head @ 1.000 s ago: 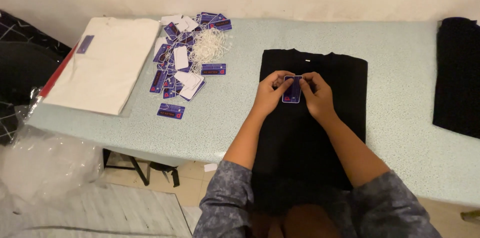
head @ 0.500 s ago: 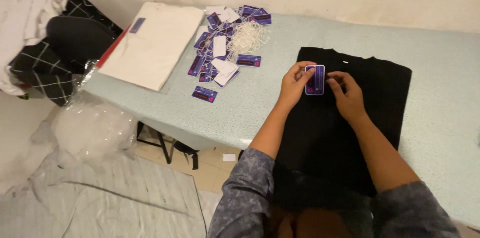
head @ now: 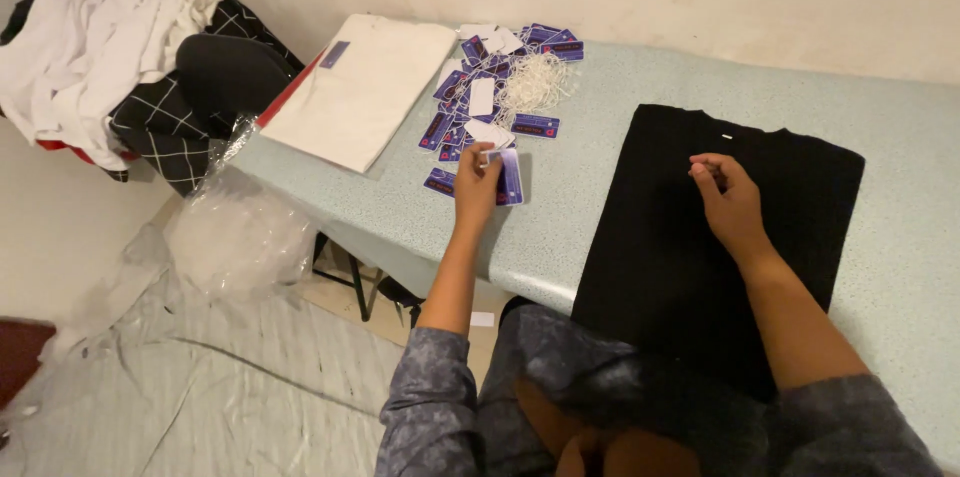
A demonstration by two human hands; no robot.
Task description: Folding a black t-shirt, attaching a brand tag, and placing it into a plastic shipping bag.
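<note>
1. Left hand (head: pixel 476 180) pinches a purple tag (head: pixel 509 177) between closed fingers, held over the table (head: pixel 560 227) just beside the tag pile (head: pixel 490 97).
2. Right hand (head: pixel 730 199) rests on the folded black shirt (head: pixel 700 237), fingertips pinched together; whatever they grip is too small to make out.
3. Shirt's lower edge hangs off the table, hidden behind the sleeves.
</note>
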